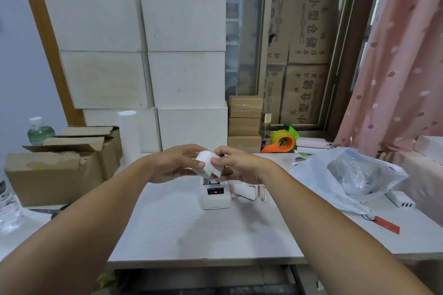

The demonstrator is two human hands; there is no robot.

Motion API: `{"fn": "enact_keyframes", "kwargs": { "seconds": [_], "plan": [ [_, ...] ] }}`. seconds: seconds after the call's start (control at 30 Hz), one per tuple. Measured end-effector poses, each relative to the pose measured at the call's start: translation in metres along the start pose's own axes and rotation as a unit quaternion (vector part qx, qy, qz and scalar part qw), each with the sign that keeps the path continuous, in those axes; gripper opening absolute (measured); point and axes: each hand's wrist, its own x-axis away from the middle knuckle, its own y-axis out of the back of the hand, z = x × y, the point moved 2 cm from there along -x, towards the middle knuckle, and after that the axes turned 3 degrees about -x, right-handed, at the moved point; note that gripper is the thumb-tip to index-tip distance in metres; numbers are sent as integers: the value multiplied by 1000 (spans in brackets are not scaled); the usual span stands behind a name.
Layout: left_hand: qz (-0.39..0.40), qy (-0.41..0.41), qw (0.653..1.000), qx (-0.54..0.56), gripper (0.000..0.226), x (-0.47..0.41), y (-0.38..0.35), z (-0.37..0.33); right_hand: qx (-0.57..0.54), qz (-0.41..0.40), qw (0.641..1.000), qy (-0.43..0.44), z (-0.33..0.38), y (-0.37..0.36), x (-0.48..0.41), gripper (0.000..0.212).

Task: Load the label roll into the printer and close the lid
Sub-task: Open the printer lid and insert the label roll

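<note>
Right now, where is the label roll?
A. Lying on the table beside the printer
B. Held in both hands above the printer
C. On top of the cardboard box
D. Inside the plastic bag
B: the white label roll is gripped between the left hand and the right hand, just above the small white printer.

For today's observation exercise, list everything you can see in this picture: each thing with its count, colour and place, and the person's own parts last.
label roll: one, white, held in both hands above the printer
printer: one, white, table centre
table: one, white, foreground
large boxes: six, white, stacked behind
small cartons: stack, brown, right of the white boxes
open cartons: two, brown, table left
tape dispenser: one, orange, back right
plastic bag: one, whitish, table right
bottle: one, green, far left
curtain: one, pink, right
left hand: one, on the roll
right hand: one, on the roll
</note>
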Motion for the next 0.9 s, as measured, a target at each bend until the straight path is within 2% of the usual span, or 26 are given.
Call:
{"fn": "enact_keyframes", "kwargs": {
  "seconds": [0.1, 0.2, 0.33, 0.43, 0.53, 0.63, 0.83, 0.9],
  "plan": [
    [1, -10, 998, -57, 53, 2, -8, -11, -93, -6, 996, -9, -1, 4, 4, 17],
    [-42, -29, 995, -87, 48, -1, -10, -20, -136, -4, 991, -6, -2, 5, 5, 17],
    [-82, -45, 991, -93, 42, -4, -6, -23, -154, 1, 988, 13, 0, 2, 7, 27],
    [-128, -75, 984, -99, 40, -8, 0, -16, -103, -23, 994, 30, 0, 3, 6, 35],
    [-157, -106, 980, -54, 63, -11, 1, -9, -35, -74, 995, 62, -2, 3, -1, 32],
    [-146, -123, 982, -2, 86, -13, -4, -8, -23, -108, 988, 107, 1, -2, -5, 28],
    [-140, -114, 976, 122, 84, -17, -14, -7, -16, -167, 971, 170, 8, 0, -11, 44],
    [-151, -116, 966, 174, 71, -20, -22, -7, -35, -170, 968, 181, 8, 1, -13, 39]
  ]
}}
